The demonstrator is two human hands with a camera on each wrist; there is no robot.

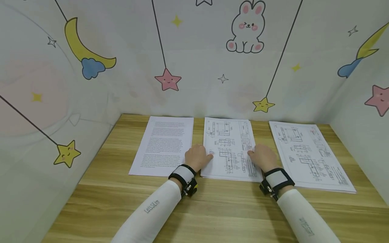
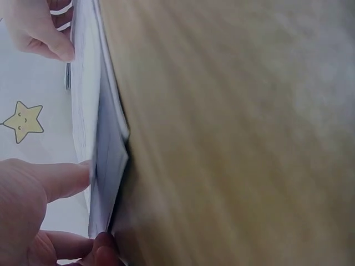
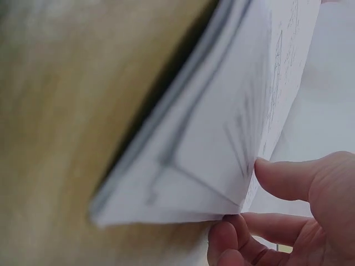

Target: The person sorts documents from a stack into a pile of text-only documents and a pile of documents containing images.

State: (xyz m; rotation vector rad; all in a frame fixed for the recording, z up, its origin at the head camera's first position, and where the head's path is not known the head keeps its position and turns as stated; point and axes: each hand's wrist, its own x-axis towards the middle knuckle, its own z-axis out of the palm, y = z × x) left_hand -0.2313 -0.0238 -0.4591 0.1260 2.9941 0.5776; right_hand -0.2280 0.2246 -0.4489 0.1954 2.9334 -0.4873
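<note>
In the head view a stack of technical drawing sheets (image 1: 231,145) lies between two other paper piles. My left hand (image 1: 197,157) pinches its left edge, and my right hand (image 1: 263,157) pinches the right edge. Seen from the left wrist, the left thumb (image 2: 69,180) lies on the top face while curled fingers (image 2: 105,249) meet the edge from below. There the sheets (image 2: 108,172) stand slightly apart. From the right wrist, the right thumb (image 3: 285,177) presses the printed side, fingers (image 3: 224,238) underneath, and the sheets (image 3: 183,177) bend up off the wood along that side.
A pile of text pages (image 1: 165,145) lies left of the drawings. Another pile of drawings (image 1: 310,155) sits to the right, angled. All rest on a wooden table (image 1: 218,209), with a cartoon-printed cloth wall (image 1: 206,44) behind and at both sides.
</note>
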